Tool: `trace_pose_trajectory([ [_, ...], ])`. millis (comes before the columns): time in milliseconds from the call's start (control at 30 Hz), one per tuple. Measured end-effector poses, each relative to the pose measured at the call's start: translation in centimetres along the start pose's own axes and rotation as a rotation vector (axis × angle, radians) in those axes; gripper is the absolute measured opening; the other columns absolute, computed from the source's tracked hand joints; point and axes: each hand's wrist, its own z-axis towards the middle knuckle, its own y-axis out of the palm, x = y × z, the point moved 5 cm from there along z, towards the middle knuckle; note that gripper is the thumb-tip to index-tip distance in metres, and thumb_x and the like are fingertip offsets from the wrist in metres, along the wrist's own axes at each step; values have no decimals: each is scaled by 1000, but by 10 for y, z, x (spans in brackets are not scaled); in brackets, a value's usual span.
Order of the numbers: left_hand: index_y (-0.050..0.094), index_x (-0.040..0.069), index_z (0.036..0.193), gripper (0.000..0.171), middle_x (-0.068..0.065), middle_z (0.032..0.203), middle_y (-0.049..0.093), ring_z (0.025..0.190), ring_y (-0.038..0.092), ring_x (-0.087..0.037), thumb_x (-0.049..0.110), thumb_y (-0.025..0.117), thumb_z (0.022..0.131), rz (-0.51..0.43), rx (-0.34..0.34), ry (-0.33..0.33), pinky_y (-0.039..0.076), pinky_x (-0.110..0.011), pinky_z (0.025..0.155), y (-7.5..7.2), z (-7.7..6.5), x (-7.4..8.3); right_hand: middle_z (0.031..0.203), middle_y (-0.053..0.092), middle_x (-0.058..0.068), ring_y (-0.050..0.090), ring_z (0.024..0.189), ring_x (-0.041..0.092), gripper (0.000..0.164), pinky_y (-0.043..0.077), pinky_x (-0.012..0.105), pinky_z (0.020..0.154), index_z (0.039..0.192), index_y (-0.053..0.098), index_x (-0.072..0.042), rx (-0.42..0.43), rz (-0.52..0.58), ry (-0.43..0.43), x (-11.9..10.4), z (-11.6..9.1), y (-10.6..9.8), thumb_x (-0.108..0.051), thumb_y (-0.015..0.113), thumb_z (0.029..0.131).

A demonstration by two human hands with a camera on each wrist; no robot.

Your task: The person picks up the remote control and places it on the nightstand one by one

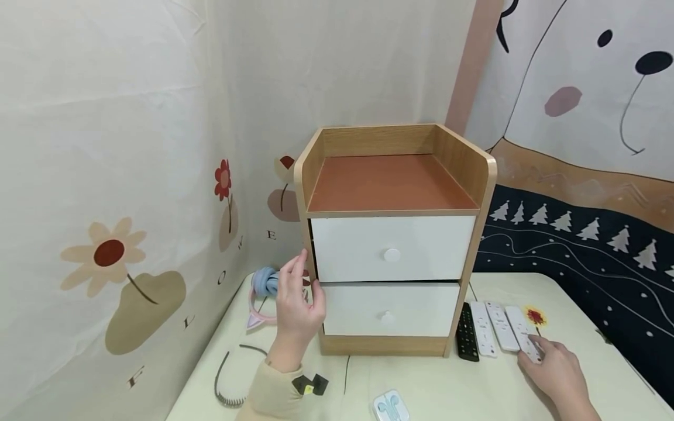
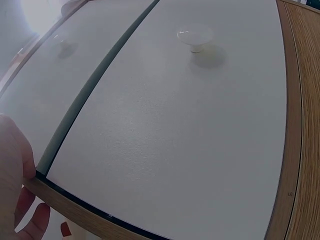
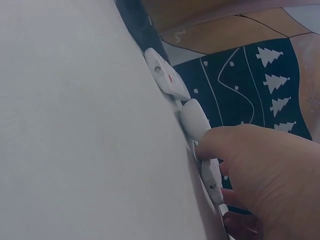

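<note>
A small wood-framed cabinet [image 1: 384, 346] with two white drawers stands on the table. My left hand [image 1: 299, 304] is at its left side, fingers fairly straight and thumb at the front edge. In the left wrist view its thumb and fingertips lie either side of the wooden side panel [image 2: 75, 207]. To the right of the cabinet, remote controls lie in a row: one black remote [image 1: 466, 333] and several white ones. My right hand [image 1: 558, 371] pinches the rightmost white remote [image 1: 521, 330] near its lower end; in the right wrist view thumb and fingers straddle a white remote [image 3: 212, 182].
Left of the cabinet lie a blue fabric bundle [image 1: 265, 281], a pink cat-ear headband [image 1: 258, 318] and a dark, toothed hair hoop [image 1: 218, 380]. An earphone case [image 1: 391, 406] sits at the table's front. Printed curtains [image 1: 131, 146] stand close behind and at both sides.
</note>
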Motion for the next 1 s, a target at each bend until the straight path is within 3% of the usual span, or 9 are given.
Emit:
trace_pose_trajectory([
  [133, 49, -3, 161, 76, -29, 134, 61, 104, 63, -30, -10, 68, 87, -4, -18, -14, 63, -37, 71, 0, 0, 0, 140, 52, 47, 51, 129, 63, 69, 46, 77, 110, 149, 54, 13, 25, -7, 9, 0, -2, 0, -28, 72, 96],
  [367, 48, -2, 162, 75, -27, 135, 61, 105, 63, -30, -7, 67, 89, 9, -32, -28, 62, -37, 68, -1, -1, -1, 117, 67, 36, 63, 99, 43, 65, 55, 64, 91, 144, 59, 12, 67, 4, 12, -1, -4, -3, -28, 75, 95],
  [733, 48, -2, 162, 77, -27, 135, 61, 102, 64, -28, -8, 67, 88, 14, -33, -21, 62, -41, 67, 0, -2, 0, 122, 69, 37, 66, 94, 39, 64, 57, 56, 85, 137, 64, 11, 76, 73, 83, 0, -6, -5, -34, 80, 94],
  [1000, 48, -3, 162, 77, -28, 133, 61, 101, 64, -29, -9, 67, 88, 14, -21, -12, 61, -38, 67, -1, -1, 0, 118, 72, 36, 68, 94, 43, 61, 55, 56, 83, 130, 68, 12, 148, 102, 81, -4, -4, -8, -34, 78, 92],
])
